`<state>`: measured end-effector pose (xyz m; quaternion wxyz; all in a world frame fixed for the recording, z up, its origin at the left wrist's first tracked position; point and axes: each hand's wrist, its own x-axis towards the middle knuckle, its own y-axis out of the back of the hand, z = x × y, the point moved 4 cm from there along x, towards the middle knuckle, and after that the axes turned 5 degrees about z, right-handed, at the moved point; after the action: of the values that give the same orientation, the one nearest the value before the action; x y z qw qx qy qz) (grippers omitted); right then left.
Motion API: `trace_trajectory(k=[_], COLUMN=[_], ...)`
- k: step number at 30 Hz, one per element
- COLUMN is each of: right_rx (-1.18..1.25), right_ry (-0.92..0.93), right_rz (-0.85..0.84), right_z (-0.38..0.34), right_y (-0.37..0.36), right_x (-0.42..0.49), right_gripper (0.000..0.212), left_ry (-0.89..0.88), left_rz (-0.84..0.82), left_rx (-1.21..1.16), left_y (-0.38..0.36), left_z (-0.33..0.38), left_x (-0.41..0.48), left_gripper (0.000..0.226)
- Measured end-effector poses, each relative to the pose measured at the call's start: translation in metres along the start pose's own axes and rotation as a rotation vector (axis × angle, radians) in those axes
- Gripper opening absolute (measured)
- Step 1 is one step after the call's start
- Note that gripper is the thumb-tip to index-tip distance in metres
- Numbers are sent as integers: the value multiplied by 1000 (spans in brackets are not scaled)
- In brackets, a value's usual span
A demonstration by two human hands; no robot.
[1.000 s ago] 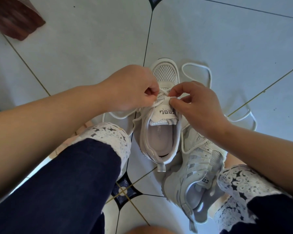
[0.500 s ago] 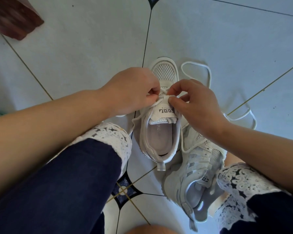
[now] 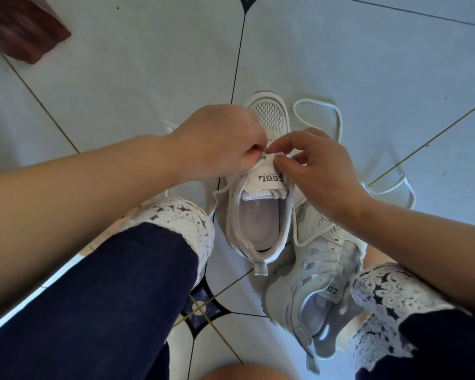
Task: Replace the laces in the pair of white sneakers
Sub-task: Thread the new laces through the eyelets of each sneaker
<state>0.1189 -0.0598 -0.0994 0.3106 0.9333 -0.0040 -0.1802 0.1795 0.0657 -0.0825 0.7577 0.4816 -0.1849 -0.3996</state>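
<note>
One white sneaker stands upright on the tiled floor between my knees, toe pointing away. My left hand and my right hand meet at the top of its tongue, each pinching the white lace at the upper eyelets. Loose lace ends trail down both sides of the shoe. The second white sneaker lies tilted on its side to the right, partly under my right wrist. A spare white lace lies looped on the floor beyond my right hand.
My legs in dark trousers with white lace cuffs frame the shoes on both sides. A brown wooden block sits at the far left corner. Pale floor tiles stretch away ahead.
Both hands have shifted slightly forward and closer together over the tongue. The loose lace loop at the left has been drawn in shorter.
</note>
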Motion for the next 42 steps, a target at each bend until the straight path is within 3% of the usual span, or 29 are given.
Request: trace_trajectory(k=[4,12,18,23,28,34,42], right_rx=[2,29,-43,-222,-213,-188,-223], right_ry=[1,-16,-1,48,62,64,80], right_rz=[-1,-20,1,91,116,87,4], right_z=[0,0,-1,1,2,1,1], right_y=[1,-3,0,6,9,8,4], right_x=[0,-6,-5,-9,-11,-11,-12], right_gripper=[23,29,18,14,9,1,14], left_ry=[274,29,343,373,415,515,593], left_rz=[52,-155,-11,3,29,55,88], left_rx=[-279,-20,-333,-355,-401,-455,-479], left_y=[-7,-6,-11,-17,-23,-30,-35], left_z=[-8,3,-7,-3,2,2,7], left_x=[-8,-2,-10,-15,-18,-18,-19], left_gripper=[15,26,10,8,6,9,13])
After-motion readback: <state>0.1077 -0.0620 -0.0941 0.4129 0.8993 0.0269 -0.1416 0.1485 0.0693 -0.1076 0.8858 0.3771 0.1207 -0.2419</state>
